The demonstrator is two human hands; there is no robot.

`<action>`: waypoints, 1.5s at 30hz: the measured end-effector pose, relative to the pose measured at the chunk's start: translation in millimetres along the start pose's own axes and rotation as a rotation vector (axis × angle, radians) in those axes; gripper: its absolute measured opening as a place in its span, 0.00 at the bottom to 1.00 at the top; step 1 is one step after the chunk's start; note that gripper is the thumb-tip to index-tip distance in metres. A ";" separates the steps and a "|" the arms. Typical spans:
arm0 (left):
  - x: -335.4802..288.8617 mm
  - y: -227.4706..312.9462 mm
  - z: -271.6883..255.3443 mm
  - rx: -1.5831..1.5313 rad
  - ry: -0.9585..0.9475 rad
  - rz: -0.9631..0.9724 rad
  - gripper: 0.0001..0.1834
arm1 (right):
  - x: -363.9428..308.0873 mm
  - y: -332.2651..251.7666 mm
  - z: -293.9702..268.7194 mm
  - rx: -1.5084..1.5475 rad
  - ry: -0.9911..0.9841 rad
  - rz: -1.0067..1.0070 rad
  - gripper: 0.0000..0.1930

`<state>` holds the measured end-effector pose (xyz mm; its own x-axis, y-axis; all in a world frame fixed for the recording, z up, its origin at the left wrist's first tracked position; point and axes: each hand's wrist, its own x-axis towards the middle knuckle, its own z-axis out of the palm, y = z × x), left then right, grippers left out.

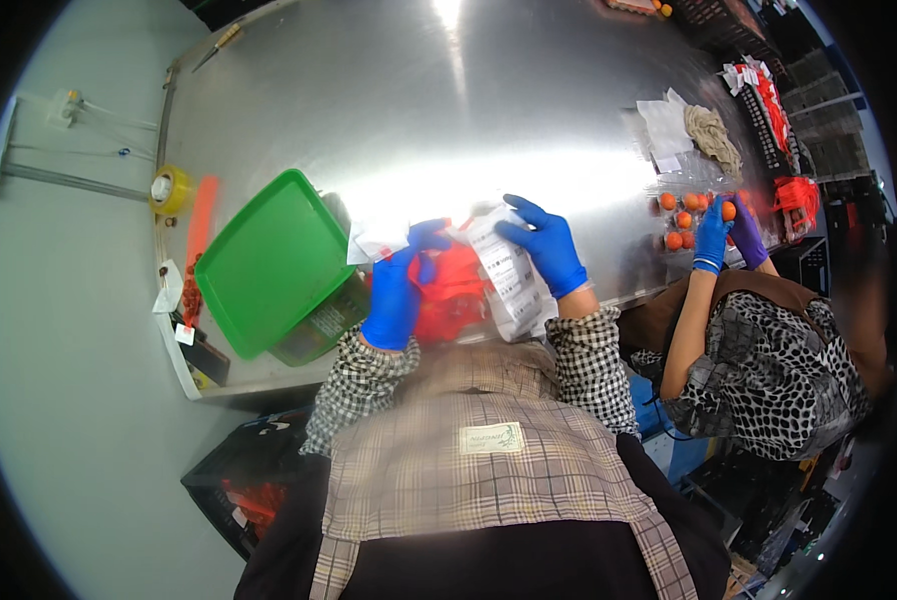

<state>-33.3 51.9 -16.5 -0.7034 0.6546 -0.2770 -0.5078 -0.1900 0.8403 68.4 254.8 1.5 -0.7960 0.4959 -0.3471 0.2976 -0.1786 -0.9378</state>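
Observation:
My left hand [399, 295], in a blue glove, is closed at the upper edge of a bunch of red mesh bags [451, 290]. White paper tags [377, 240] stick out beyond its fingers. A long strip of white printed labels [514, 275] hangs from my right hand [551, 245], also blue-gloved, its thumb and fingers pinching the upper part. The strip's lower end reaches down toward my apron, beside the red mesh. Just left of my left hand, a green lid [274, 265] lies tilted on a clear plastic tub [319, 335]. What my left fingertips touch is partly blurred.
A roll of yellow tape [172, 190] and an orange strip [202, 225] lie along the table's left edge; a knife [219, 47] is farther back. At right, a co-worker's gloved hands [714, 235] handle orange fruit [684, 219], near a cloth [712, 138] and black crates [729, 25].

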 end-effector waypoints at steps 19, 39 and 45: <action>8.8 -68.9 -47.9 0.132 0.055 0.054 0.18 | -17.0 -33.3 42.8 -0.077 -0.232 -0.079 0.19; -14.1 1.3 -3.3 -0.428 0.206 -0.076 0.10 | -25.8 -15.1 22.4 -0.035 -0.199 0.018 0.12; -17.7 15.3 13.8 -0.273 0.167 -0.159 0.05 | -21.2 -11.0 27.5 -0.075 -0.152 -0.008 0.16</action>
<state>-21.8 47.5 7.7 -0.6650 0.5674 -0.4856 -0.7157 -0.2984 0.6314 67.5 222.9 19.0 -0.8677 0.3615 -0.3413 0.3247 -0.1079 -0.9396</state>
